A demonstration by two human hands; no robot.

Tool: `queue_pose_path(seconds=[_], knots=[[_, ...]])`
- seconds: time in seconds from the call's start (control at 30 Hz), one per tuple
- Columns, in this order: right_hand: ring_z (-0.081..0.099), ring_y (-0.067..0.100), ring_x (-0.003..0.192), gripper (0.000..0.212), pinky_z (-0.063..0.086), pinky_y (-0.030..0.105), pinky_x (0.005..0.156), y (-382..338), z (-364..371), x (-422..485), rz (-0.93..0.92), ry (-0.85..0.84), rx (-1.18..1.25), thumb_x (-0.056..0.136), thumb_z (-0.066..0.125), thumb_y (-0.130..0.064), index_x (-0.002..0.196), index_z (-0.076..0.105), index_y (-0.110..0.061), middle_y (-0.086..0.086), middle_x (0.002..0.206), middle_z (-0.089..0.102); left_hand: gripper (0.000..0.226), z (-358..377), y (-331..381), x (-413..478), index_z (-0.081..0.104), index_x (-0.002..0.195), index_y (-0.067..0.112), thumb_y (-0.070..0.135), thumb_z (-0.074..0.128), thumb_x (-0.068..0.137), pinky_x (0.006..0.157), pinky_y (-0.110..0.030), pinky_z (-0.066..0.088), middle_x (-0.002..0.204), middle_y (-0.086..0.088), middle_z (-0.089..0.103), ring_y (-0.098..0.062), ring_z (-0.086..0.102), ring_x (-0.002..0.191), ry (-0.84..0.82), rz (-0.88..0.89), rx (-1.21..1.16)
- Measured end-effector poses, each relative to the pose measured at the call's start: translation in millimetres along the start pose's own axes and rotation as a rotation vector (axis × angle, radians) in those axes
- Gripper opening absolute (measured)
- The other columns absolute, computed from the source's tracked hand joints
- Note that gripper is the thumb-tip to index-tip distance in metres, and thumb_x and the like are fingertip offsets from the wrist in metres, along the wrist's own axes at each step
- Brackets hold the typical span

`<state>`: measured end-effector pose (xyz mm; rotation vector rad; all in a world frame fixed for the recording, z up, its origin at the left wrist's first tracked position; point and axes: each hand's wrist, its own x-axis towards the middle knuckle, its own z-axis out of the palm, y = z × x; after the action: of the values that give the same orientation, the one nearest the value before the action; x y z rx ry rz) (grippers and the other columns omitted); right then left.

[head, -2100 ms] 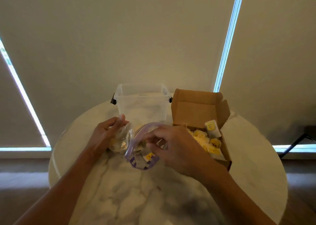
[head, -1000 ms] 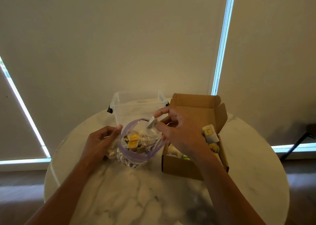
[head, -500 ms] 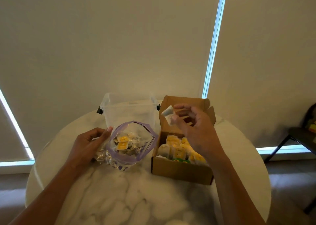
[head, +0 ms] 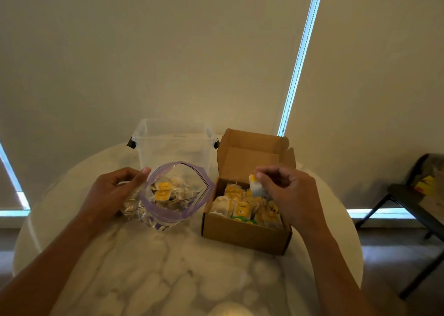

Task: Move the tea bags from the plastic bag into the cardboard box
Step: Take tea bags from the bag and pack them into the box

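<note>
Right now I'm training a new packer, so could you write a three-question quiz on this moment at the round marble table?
1. True or false: the right hand pinches a white tea bag over the open brown cardboard box.
2. The left hand grips: A) nothing B) the clear purple-rimmed plastic bag C) the box's flap.
3. Fill in: yellow-tagged tea bags lie in the box and in the ____.
Key: 1 true; 2 B; 3 bag.

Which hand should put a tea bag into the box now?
The right hand: it pinches a tea bag just above the cardboard box. The left hand is busy holding the plastic bag open.
</note>
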<state>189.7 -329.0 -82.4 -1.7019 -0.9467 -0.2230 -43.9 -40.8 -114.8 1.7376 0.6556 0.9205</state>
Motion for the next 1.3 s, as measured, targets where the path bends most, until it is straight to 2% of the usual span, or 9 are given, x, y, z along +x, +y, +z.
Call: queue_pose_path(seconds=[0.2,0.4,0.57,0.67,0.8,0.93,1.07,1.13,1.3], knots=[[0.074,0.0,0.096,0.019,0.061,0.019,0.08,4,3,-1,-0.063,-0.063,-0.068,0.092,0.08,-0.015,0.104,0.079,-0.03,-0.017,0.109,0.076,0.049,-2,-5,3,0.083,0.093,0.016,0.063,0.07,0.086,0.057,-0.02,0.051,0.083,-0.008,0.08,-0.011,0.066,0.062,-0.018,0.01,0.007],[0.067,-0.005,0.094,0.017,0.05,0.008,0.082,8,0,4,-0.204,-0.05,-0.384,0.092,0.079,-0.015,0.098,0.079,-0.031,-0.019,0.103,0.074,0.049,-3,-11,5,0.083,0.093,0.016,0.064,0.072,0.087,0.074,-0.032,0.05,0.084,-0.01,0.079,-0.017,0.067,0.067,-0.023,0.016,-0.004],[0.062,0.001,0.104,0.018,0.054,0.036,0.093,10,-3,5,-0.189,0.019,-0.461,0.092,0.079,-0.023,0.104,0.076,-0.035,-0.02,0.112,0.071,0.047,-2,-13,7,0.083,0.092,0.016,0.062,0.072,0.087,0.051,-0.019,0.05,0.08,-0.006,0.078,-0.012,0.065,0.058,-0.023,0.016,-0.001],[0.064,-0.002,0.099,0.019,0.055,0.021,0.087,-3,-3,3,-0.184,0.063,-0.35,0.094,0.077,-0.025,0.111,0.077,-0.033,-0.02,0.11,0.072,0.048,-2,-13,7,0.083,0.092,0.016,0.063,0.07,0.087,0.047,-0.018,0.049,0.078,-0.004,0.078,-0.011,0.064,0.056,-0.028,0.026,0.009],[0.068,-0.004,0.095,0.026,0.054,0.007,0.075,-43,20,-6,-0.207,-0.198,-0.182,0.094,0.077,-0.032,0.12,0.075,-0.032,-0.026,0.106,0.071,0.05,-1,-15,8,0.083,0.094,0.019,0.067,0.071,0.087,0.055,-0.024,0.05,0.081,-0.003,0.079,-0.013,0.067,0.061,-0.027,0.012,0.007],[0.069,-0.001,0.095,0.025,0.051,0.007,0.079,-79,67,-13,-0.328,-0.433,-0.105,0.098,0.074,-0.021,0.123,0.077,-0.026,-0.016,0.109,0.076,0.056,-5,-16,8,0.082,0.1,0.016,0.07,0.076,0.087,0.069,-0.037,0.055,0.091,-0.011,0.08,-0.023,0.071,0.073,-0.049,0.019,-0.026],[0.071,0.017,0.096,0.019,0.055,0.029,0.092,-89,123,-5,-0.398,-0.589,-0.4,0.1,0.067,-0.021,0.114,0.079,-0.018,0.002,0.106,0.078,0.06,-7,-17,7,0.082,0.104,0.015,0.072,0.075,0.089,0.08,-0.049,0.062,0.098,-0.01,0.081,-0.035,0.078,0.088,-0.066,0.067,-0.002],[0.07,0.031,0.09,0.012,0.057,0.042,0.078,-93,144,-5,-0.345,-0.657,-0.556,0.099,0.064,-0.018,0.098,0.073,-0.01,0.012,0.091,0.07,0.055,-8,-17,6,0.082,0.104,0.013,0.067,0.075,0.093,0.086,-0.052,0.062,0.098,-0.01,0.081,-0.036,0.078,0.093,-0.076,0.081,-0.004],[0.069,0.031,0.094,0.012,0.04,0.034,0.068,-102,160,-9,-0.349,-0.658,-0.723,0.099,0.062,-0.009,0.101,0.074,-0.007,0.013,0.099,0.071,0.044,-8,-16,9,0.083,0.103,0.016,0.059,0.072,0.097,0.096,-0.055,0.06,0.098,-0.007,0.081,-0.035,0.077,0.1,-0.085,0.076,0.031]])
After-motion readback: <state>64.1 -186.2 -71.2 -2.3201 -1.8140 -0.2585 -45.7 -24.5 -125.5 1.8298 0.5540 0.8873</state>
